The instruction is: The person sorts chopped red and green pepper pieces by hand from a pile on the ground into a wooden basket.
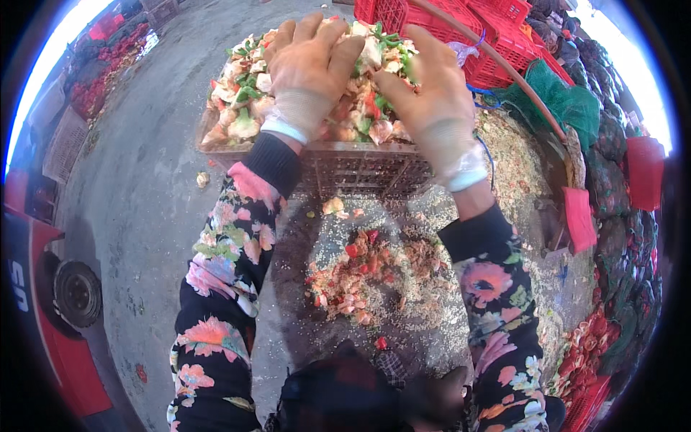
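Note:
My left hand point(310, 73), in a tan-coated glove with a pale cuff, lies palm down over a heap of pepper scraps point(243, 81). Its fingers are spread, and its palm is hidden. The heap mixes pale cores, green stems and red bits. It fills a brown slatted plastic crate point(367, 167) on the floor before me. My right hand point(434, 97), gloved the same way, is at the heap's right side. A gap shows between its thumb and fingers, with no item visibly gripped there.
Seeds and red scraps point(356, 270) litter the concrete between me and the crate. Red plastic crates point(486, 59), a brown pole point(502, 62) and green netting point(564, 102) stand at right, near stacked mesh sacks point(610, 178). A red vehicle with a wheel point(78, 293) is at left.

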The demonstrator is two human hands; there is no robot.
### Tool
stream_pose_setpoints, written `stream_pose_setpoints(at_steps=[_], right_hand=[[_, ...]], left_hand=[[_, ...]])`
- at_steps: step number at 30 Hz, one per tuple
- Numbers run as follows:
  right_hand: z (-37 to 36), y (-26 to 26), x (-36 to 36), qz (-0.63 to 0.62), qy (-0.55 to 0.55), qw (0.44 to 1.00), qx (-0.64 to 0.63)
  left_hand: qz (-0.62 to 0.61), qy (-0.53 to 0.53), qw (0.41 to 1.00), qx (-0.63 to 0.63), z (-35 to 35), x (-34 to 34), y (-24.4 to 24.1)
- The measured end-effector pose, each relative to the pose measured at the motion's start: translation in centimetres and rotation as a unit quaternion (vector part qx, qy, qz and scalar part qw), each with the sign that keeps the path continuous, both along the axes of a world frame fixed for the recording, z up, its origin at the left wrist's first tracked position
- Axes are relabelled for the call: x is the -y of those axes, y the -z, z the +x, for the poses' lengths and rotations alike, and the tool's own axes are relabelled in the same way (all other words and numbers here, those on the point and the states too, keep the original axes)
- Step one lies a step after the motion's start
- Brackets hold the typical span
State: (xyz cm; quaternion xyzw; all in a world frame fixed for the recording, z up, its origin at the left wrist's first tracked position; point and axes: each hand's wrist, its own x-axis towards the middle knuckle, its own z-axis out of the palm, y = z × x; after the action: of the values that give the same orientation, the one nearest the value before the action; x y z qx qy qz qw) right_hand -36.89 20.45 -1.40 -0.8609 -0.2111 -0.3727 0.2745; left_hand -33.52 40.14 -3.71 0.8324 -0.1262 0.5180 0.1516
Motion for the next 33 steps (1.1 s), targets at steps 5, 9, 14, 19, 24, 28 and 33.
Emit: stream_pose_setpoints(at_steps=[5, 9, 14, 19, 24, 28, 33], right_hand=[[3.3, 6.4, -1.5, -0.12, 0.028, 0.99, 0.067], [4.0, 6.5, -2.9, -0.134, 0.097, 0.98, 0.112], [-0.3, 1.4, -0.7, -0.13, 0.018, 0.991, -0.028], [-9.0, 11.5, 7.3, -0.091, -0.037, 0.993, 0.06], [-17.6, 20.9, 9.2, -0.1, 0.034, 0.855, -0.507], [-19.5, 22.0, 2.7, -0.203, 0.008, 0.796, -0.57], [-19.5, 27.7, 0.4, -0.145, -0.03, 0.811, -0.566]], left_hand=[[0.006, 0.055, 0.998, -0.014, 1.8, 1.6, 3.3], [0.042, -0.033, 0.998, -0.014, 2.3, 1.9, 2.7], [0.035, 0.006, 0.997, -0.07, -1.1, 0.1, 1.6], [0.095, 0.148, 0.967, -0.184, -13.2, 2.0, 12.0], [0.017, -0.002, 0.843, -0.538, -12.8, 2.9, 21.3], [0.048, -0.035, 0.84, -0.539, -13.4, 5.4, 24.1], [0.056, -0.008, 0.84, -0.539, -13.0, 5.4, 27.3]])
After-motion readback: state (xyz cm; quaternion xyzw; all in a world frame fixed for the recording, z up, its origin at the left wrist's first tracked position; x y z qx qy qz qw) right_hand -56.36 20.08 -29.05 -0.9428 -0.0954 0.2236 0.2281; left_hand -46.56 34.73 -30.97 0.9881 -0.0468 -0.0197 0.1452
